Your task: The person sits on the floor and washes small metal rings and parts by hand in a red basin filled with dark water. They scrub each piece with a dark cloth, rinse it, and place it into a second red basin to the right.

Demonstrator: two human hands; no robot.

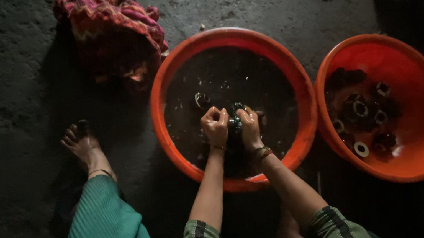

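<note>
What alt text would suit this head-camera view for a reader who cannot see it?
Both hands, left hand and right hand, grip a small dark part over dark liquid in an orange basin on a dim concrete floor. A second orange basin to the right holds dark ring-shaped parts.
</note>
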